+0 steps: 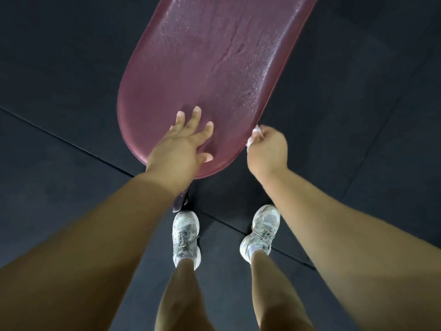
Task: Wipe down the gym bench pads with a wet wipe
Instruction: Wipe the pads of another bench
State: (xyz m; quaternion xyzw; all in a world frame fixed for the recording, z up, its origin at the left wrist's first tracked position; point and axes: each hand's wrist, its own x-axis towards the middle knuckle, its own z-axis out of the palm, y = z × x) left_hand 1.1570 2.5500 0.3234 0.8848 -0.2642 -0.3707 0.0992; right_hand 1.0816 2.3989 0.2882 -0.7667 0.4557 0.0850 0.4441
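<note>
While standing at its rounded near end, pressing left hand point(181, 144) flat, fingers spread, on maroon bench pad point(202, 75) at 6 o'clock; gripping white wet wipe point(254, 136) in curled right hand point(267, 149) against pad's edge at 4 o'clock. Glistening wet toward 12 and 2 o'clock. Standing in grey sneakers point(186, 237) on dark floor mats point(59, 91).

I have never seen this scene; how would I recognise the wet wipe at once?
Start from the long maroon bench pad in the upper middle. At the right edge of its rounded near end, the right hand pinches a small crumpled wet wipe. It is the only white thing at the pad; the left hand rests bare on top.
</note>
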